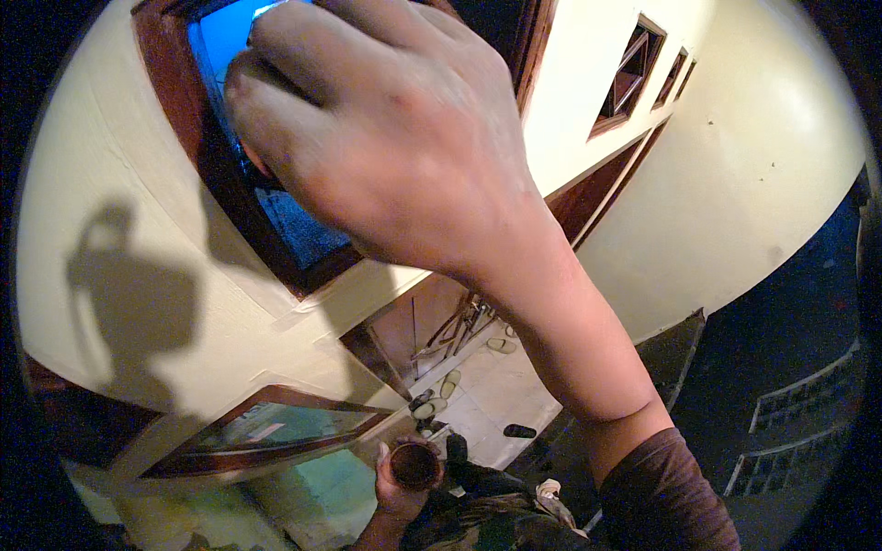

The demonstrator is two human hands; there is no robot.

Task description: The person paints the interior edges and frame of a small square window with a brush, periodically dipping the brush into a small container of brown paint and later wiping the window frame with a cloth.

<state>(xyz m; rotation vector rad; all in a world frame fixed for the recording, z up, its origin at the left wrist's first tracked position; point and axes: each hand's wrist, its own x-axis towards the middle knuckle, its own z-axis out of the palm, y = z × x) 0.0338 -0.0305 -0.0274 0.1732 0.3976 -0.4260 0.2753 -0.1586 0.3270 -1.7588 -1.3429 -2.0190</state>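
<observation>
Two hands (390, 491) (400, 138), one cup (415, 466), two pale gratings (807, 392) (792, 456), several slippers (449, 384) (too crowded to count).

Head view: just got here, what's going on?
A person has their right hand raised close to the camera, fingers curled, in front of a blue-lit window in a cream wall. Whether that hand grips anything is hidden. Lower down, the left hand holds a round, reddish-brown container. Pale slippers lie on the light floor beyond it.
</observation>
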